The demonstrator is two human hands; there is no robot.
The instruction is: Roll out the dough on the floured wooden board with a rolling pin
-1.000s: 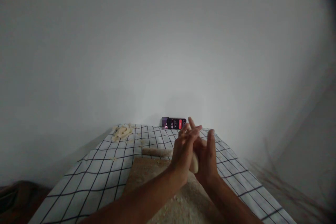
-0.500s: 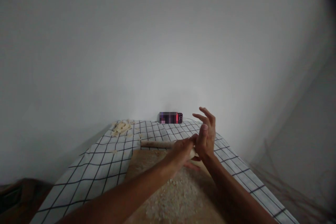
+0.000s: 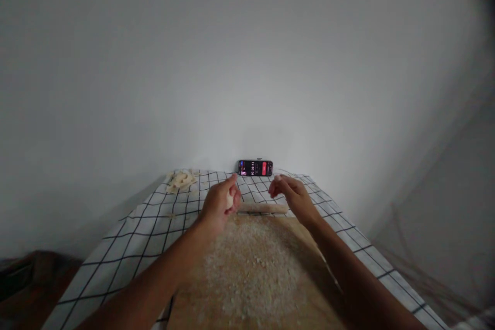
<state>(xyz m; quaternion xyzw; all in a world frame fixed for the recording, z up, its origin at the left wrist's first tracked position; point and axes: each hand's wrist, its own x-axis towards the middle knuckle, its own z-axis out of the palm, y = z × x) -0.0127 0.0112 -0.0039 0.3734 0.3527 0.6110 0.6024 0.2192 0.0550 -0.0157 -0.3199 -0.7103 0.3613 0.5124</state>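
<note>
My left hand [image 3: 219, 202] is closed around a small pale lump of dough [image 3: 230, 199], which shows between the fingers. It hovers over the far left corner of a wooden board [image 3: 193, 304]. Across a gap, my right hand [image 3: 293, 192] is held with its fingers curled in and the thumb against them; whatever may be in them is hidden. Behind the board's far edge lies a rolling pin [image 3: 263, 208], between the two hands. Flour and small dough crumbs [image 3: 259, 273] are scattered over the board.
A pile of pale dough strips [image 3: 181, 181] sits at the far left on the checked tablecloth [image 3: 135, 242]. Against the wall leans a phone [image 3: 255, 167] with a running timer. Some dark furniture [image 3: 34, 278] stands low at the left.
My hands were together above the board's far right, the right one with fingers stretched. They have parted; the left has moved left with the dough, and the right has curled its fingers.
</note>
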